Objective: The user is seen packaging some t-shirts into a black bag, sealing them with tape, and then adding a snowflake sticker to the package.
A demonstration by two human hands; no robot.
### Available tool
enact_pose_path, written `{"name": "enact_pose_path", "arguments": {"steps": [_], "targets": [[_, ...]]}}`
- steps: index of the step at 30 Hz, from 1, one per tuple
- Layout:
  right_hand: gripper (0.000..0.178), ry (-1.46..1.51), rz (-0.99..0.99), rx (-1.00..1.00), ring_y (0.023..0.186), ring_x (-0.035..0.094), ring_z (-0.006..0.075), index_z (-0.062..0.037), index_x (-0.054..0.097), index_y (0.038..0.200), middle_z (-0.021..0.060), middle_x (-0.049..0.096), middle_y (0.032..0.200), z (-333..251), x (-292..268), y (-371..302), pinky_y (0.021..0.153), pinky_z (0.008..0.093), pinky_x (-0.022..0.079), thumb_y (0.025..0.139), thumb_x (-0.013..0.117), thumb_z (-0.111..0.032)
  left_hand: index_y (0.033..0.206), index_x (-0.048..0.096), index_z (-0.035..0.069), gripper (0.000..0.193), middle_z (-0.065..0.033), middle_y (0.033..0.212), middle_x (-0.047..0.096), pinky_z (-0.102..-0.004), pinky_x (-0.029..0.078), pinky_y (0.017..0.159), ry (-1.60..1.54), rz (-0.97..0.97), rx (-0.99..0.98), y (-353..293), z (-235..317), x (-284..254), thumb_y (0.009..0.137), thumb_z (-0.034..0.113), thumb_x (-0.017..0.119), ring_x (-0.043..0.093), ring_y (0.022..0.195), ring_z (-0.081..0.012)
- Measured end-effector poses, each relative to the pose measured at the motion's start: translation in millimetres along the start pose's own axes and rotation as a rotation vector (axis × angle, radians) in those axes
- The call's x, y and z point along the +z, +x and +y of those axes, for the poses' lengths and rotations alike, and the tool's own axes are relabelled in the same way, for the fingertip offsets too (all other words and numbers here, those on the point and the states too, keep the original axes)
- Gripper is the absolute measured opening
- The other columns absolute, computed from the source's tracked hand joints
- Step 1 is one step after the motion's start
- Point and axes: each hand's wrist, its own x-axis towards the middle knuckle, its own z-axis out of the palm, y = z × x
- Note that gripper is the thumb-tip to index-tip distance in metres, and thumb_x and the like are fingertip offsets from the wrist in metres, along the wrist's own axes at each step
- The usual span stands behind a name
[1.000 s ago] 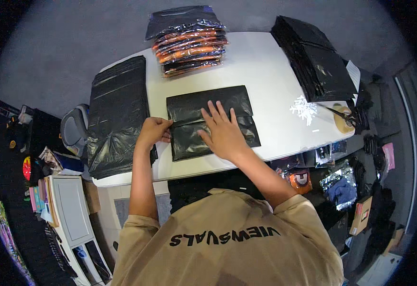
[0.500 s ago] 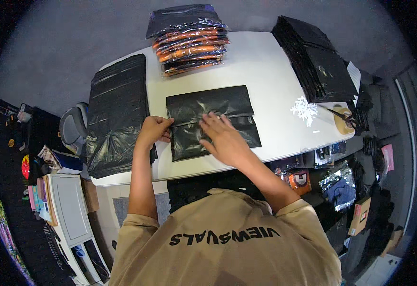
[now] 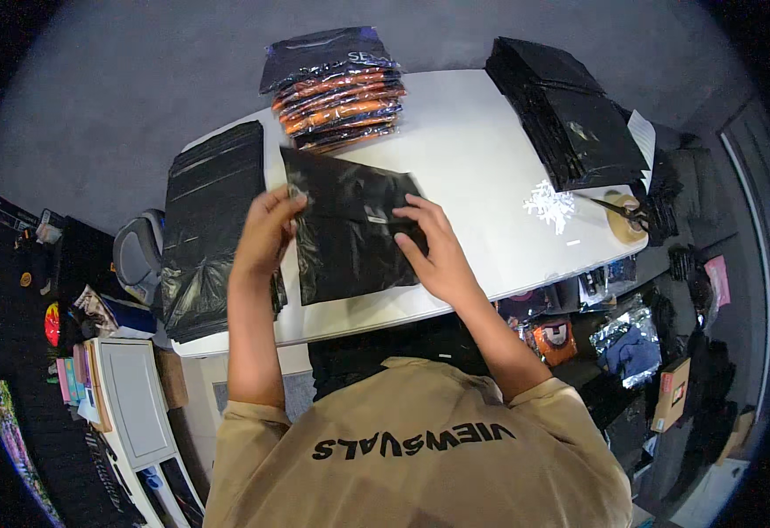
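Note:
A black plastic mailing bag (image 3: 350, 255) is lifted at a slant off the white table in front of me, with a small whitish label or strip on its face. My left hand (image 3: 266, 231) pinches the bag's upper left edge between thumb and fingers. At the right edge, my right hand (image 3: 442, 255) has fingertips and thumb bent onto the bag, gripping its side. What is inside the bag is hidden. Close by my left forearm lies a stack of large black plastic bags (image 3: 213, 229).
Clear-wrapped folded garments, orange and black, form a pile (image 3: 337, 92) at the table's back. Black packages (image 3: 570, 123) are heaped at the far right. Small white strips (image 3: 550, 207) and scissors (image 3: 618, 209) beside a tape roll (image 3: 624, 227) lie near the white table's (image 3: 482, 176) right end.
The bag was lying flat with its flap folded over; it is now raised and tilted. My right hand went from lying flat on it to its right edge, and my left hand rose.

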Motion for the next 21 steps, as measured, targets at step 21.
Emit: {"name": "enact_pose_path", "arguments": {"steps": [21], "targets": [[0.082,1.385,-0.077,0.651,0.138,0.055,0.0316,-0.0049,0.041,0.160,0.0161,0.048,0.160,49,46,11,0.111,0.0460,0.049,0.108,0.037,-0.068,0.120,0.070,-0.003,0.049,-0.0104,0.106,0.075,-0.0344,0.054,0.081,0.343,0.349,-0.116,33,-66,-2,0.104,0.043,0.066,0.069,0.086,-0.0218]]}}
